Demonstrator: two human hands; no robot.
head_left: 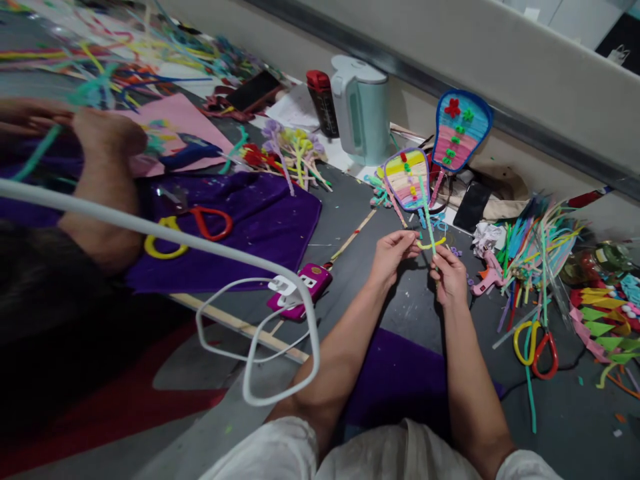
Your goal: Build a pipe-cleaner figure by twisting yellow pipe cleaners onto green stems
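Observation:
My left hand is closed, its thumb and fingertips pinching the left end of a short yellow pipe cleaner. My right hand pinches the lower part of a long pale green pipe cleaner that points up and away from me. The yellow piece curves across the green stem just above my right fingertips. Beyond my hands lies a striped fan-shaped craft piece with a blue edge. A second fan-shaped piece, blue and pink with small flowers, leans behind it.
Scissors, a pink glue gun and bundled pipe cleaners lie at right. A purple power strip and white cable are at left. A kettle stands at the back. Another person's hand works at far left.

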